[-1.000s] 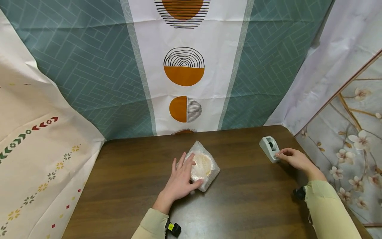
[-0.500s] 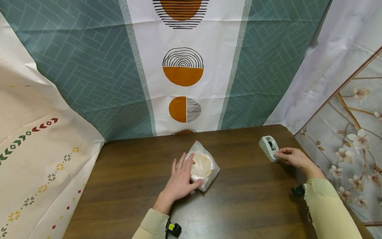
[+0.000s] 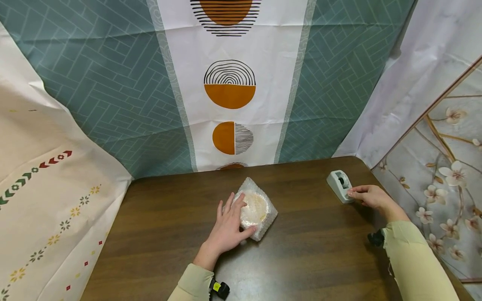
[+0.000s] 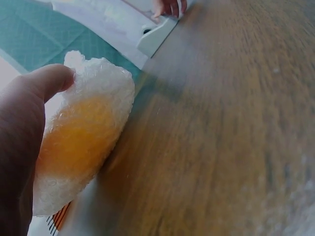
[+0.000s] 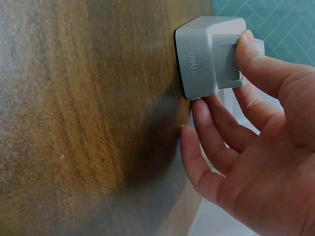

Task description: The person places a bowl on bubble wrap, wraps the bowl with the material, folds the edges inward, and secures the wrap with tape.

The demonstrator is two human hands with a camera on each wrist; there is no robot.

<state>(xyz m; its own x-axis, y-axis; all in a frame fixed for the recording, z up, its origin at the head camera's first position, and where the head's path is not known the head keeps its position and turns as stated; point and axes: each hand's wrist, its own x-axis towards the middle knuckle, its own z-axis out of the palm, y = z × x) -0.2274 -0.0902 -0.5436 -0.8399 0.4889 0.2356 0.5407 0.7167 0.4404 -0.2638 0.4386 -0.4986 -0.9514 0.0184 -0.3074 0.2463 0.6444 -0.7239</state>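
A flat package in bubble wrap lies near the middle of the table, and something round and orange-yellow shows through it. My left hand rests on its left side with fingers spread and fairly straight. In the left wrist view the thumb lies against the wrap's edge; the other fingers are mostly hidden there. A pale grey tape dispenser stands at the table's right. At its cutter end my right hand pinches with thumb and index finger. Other fingertips touch its lower edge. No tape strip can be made out clearly.
The brown wooden table ends at a back edge against a teal and white patterned cloth. A cream cloth hangs at the left. A flowered cloth borders the right side, close to my right arm.
The view shifts very slightly. Both hands, the bubble-wrapped package and the tape dispenser keep practically the same places.
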